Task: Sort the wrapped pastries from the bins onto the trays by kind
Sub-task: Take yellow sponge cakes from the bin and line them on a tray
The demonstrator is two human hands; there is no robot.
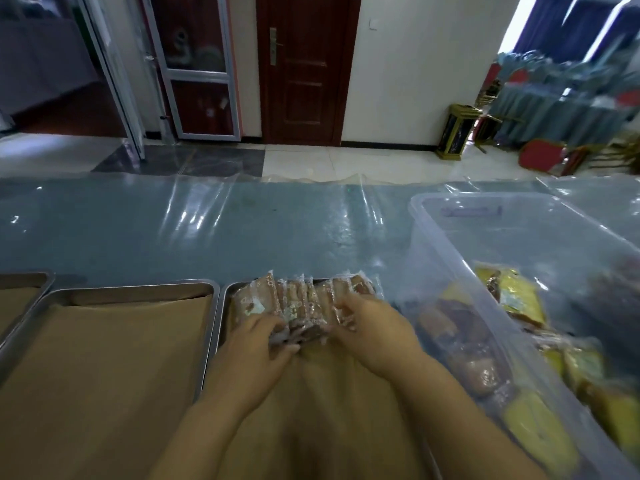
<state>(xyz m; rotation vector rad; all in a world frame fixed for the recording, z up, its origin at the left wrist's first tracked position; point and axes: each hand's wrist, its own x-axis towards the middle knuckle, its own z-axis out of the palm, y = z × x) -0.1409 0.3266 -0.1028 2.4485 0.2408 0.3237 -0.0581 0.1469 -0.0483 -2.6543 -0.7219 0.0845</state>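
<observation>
A row of clear-wrapped brown pastries (298, 294) stands on edge at the far end of a metal tray (223, 306) lined with brown paper. My left hand (256, 344) grips the near left part of the row, fingers curled round the packets. My right hand (367, 323) pinches the packets at the row's right end. Right of the tray, a clear plastic bin (485, 244) holds several wrapped pastries, yellow ones (519, 296) and brown ones (471, 362).
Another paper-lined metal tray (104, 358) lies to the left, and the corner of a third (24, 285) shows at the far left. The table (173, 237) is covered in shiny clear plastic. A second clear bin's edge (595, 192) sits at the back right.
</observation>
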